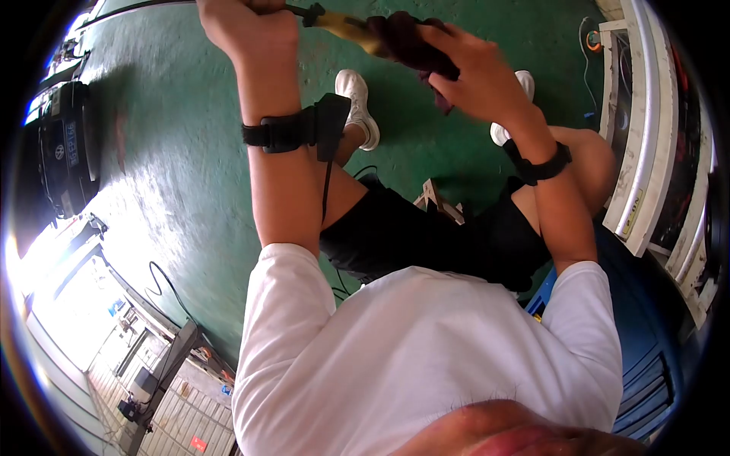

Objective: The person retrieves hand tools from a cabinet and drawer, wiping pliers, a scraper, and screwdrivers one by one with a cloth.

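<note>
My left hand (255, 26) is at the top edge, closed round a thin dark rod (141, 6); its fingers are partly cut off by the frame. The rod comes out on both sides of the hand and meets a yellowish, handle-like piece (346, 27) with a black end. To the right, my right hand (479, 76) grips a dark maroon cloth (411, 47), which is bunched round the far end of the yellowish piece. Black straps are on both wrists, and the left one carries a black box (329, 121).
Below the hands are a green floor (198, 152), white shoes (356, 102) and a small wooden piece (437, 199) between the legs. White racks (646, 129) and a blue chair (646, 342) stand right. A dark car (68, 152) and a metal frame (171, 353) are left.
</note>
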`<act>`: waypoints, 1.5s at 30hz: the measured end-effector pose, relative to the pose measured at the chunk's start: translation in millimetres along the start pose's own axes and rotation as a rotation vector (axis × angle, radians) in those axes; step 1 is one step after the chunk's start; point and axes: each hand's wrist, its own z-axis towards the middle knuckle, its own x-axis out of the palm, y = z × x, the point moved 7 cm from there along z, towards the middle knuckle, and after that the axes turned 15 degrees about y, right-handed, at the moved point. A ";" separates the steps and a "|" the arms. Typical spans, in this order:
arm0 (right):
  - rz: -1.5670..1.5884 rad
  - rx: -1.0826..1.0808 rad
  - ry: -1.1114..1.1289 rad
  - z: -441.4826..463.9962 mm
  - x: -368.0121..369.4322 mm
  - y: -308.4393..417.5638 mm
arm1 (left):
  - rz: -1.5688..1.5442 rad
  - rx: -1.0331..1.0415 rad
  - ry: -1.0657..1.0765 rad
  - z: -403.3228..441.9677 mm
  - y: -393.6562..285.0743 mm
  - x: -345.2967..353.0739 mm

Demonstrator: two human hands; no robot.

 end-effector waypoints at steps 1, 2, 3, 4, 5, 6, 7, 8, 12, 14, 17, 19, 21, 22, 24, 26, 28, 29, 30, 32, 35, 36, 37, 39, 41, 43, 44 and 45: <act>0.002 0.000 -0.002 -0.8 -1.7 -2.0 | -0.005 0.020 -0.035 -0.8 -1.9 2.5; 0.060 -0.015 -0.096 -3.4 -8.8 -3.7 | -0.002 0.019 -0.033 0.8 0.5 -6.3; 0.117 -0.033 -0.189 -5.4 -15.8 -4.6 | -0.303 -0.051 0.097 2.5 10.3 -2.2; 0.118 -0.034 -0.188 -4.4 -17.5 -3.1 | -0.455 -0.080 0.165 3.2 16.1 -1.2; 0.127 -0.045 -0.163 -3.0 -18.3 0.5 | -0.604 -0.121 0.226 3.3 21.8 0.0; 0.136 -0.054 -0.138 -2.4 -17.9 3.0 | -0.392 -0.094 0.143 -0.8 18.6 12.0; 0.136 -0.052 -0.137 -3.2 -17.2 3.3 | -0.181 -0.068 0.062 -3.9 15.3 16.6; 0.117 -0.056 -0.127 -4.0 -15.4 4.2 | -0.182 -0.069 0.061 -4.4 17.7 17.4; 0.041 -0.090 -0.178 -5.2 -17.9 6.5 | -0.186 -0.019 0.109 -1.0 11.0 13.9; 0.050 -0.136 -0.171 -1.8 -24.3 14.2 | -0.205 0.011 0.131 3.3 5.5 9.7; 0.154 -0.215 -0.149 -2.9 -31.6 17.5 | -0.249 -0.005 0.148 3.9 -1.9 11.2; 0.244 -0.243 -0.137 -7.2 -30.8 11.7 | -0.252 0.029 0.209 5.6 -9.9 15.6; 0.921 -0.099 -0.098 -10.5 -15.0 -16.4 | -0.480 -0.072 0.401 17.1 -13.3 4.0; 0.924 -0.100 -0.103 -14.6 -17.1 -20.2 | -0.711 -0.178 0.588 16.2 -12.8 11.5; 1.287 0.098 -0.072 -19.3 -10.8 -34.7 | -0.756 -0.175 0.592 16.7 -6.5 5.2; 1.401 0.187 -0.121 -15.3 -13.6 -28.6 | -0.805 -0.168 0.589 13.1 -3.0 6.6; 1.506 -0.034 -0.060 -1.8 -19.2 -9.0 | -0.680 -0.098 0.426 7.3 -0.9 11.3; 1.507 -0.030 -0.063 -2.8 -15.4 -9.3 | -0.682 -0.101 0.425 5.2 0.8 14.2; 1.418 -0.102 -0.038 -2.8 -12.4 -5.6 | -0.666 -0.106 0.393 4.9 2.5 14.3; 1.329 -0.175 -0.012 -4.4 -5.4 -3.6 | -0.647 -0.108 0.362 3.7 6.3 15.9; 0.774 -0.132 0.055 -8.3 -1.7 -3.9 | -0.409 -0.153 0.324 2.4 15.1 13.8; 0.775 -0.131 0.058 -6.6 -5.2 -2.4 | -0.454 -0.196 0.311 1.3 20.3 13.1; 0.779 -0.147 0.152 -4.0 -4.8 3.1 | -0.501 -0.240 0.295 -0.3 25.7 12.0; 0.782 -0.161 0.248 -3.6 -0.5 5.2 | -0.498 -0.259 0.244 0.4 30.5 4.0; 0.616 -0.139 0.236 -2.9 1.4 -3.7 | -0.489 -0.276 0.194 1.5 36.1 -5.1; 0.632 -0.228 0.138 -2.9 -1.8 -3.8 | -0.508 -0.345 0.150 0.7 47.5 -12.9; 0.644 -0.317 0.039 -4.5 -7.7 -1.9 | -0.505 -0.343 0.149 2.0 50.5 -15.6; 0.645 -0.322 0.040 -4.4 -5.7 -2.9 | -0.494 -0.360 0.107 1.3 54.6 -16.7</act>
